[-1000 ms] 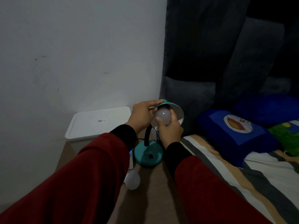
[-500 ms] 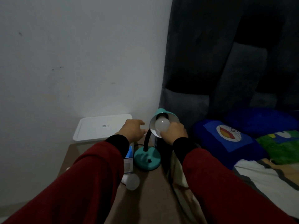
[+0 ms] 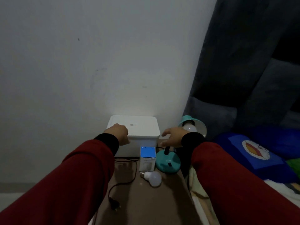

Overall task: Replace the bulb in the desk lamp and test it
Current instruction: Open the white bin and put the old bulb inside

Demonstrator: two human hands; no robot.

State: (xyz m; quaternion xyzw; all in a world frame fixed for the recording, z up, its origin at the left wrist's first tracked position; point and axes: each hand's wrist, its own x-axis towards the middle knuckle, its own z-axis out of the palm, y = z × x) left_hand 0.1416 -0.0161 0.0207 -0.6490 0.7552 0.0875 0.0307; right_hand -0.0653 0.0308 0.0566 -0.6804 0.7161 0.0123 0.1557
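Both hands hover empty: the left hand (image 3: 119, 133) loosely curled, the right hand (image 3: 172, 137) with its grip spread. A bulb (image 3: 190, 127) sits in the lamp (image 3: 168, 161); another bulb (image 3: 153, 178) lies on the bench (image 3: 146, 203).

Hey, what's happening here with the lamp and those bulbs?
A person is swapping a desk lamp bulb. One bulb sits in the shade, unlit; another, the loose bulb, lies on the table by a small box. Both hands, left hand and right hand, hold nothing. The plug lies unplugged.
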